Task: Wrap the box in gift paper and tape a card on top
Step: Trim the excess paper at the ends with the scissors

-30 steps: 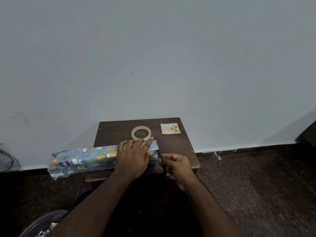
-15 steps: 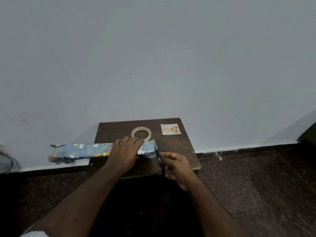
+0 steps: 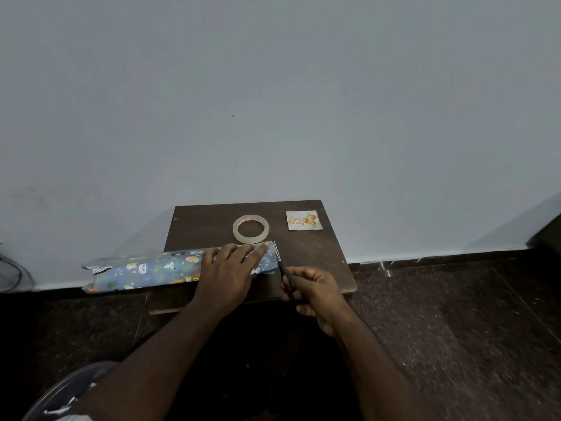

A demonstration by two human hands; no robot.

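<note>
A long box wrapped in blue animal-print gift paper (image 3: 145, 270) lies across the small dark table (image 3: 315, 253), its left end hanging past the table's left edge. My left hand (image 3: 232, 265) rests flat on the package's right end, fingers spread. My right hand (image 3: 315, 288) grips black-handled scissors (image 3: 285, 273) whose blades run along the paper's right edge. A roll of clear tape (image 3: 250, 228) lies behind the package. A white birthday card (image 3: 304, 220) with gold balloons lies at the table's back right.
The table stands against a plain grey wall (image 3: 273, 101) on a dark speckled floor (image 3: 455, 329). A dark cable (image 3: 12, 273) hangs at the far left by the wall. A grey rounded object (image 3: 60, 387) shows at the bottom left.
The package turned, showing its broad printed face again after lying narrow half a second ago. My left hand spread flat on its right end. The right hand with the scissors barely shifted.
</note>
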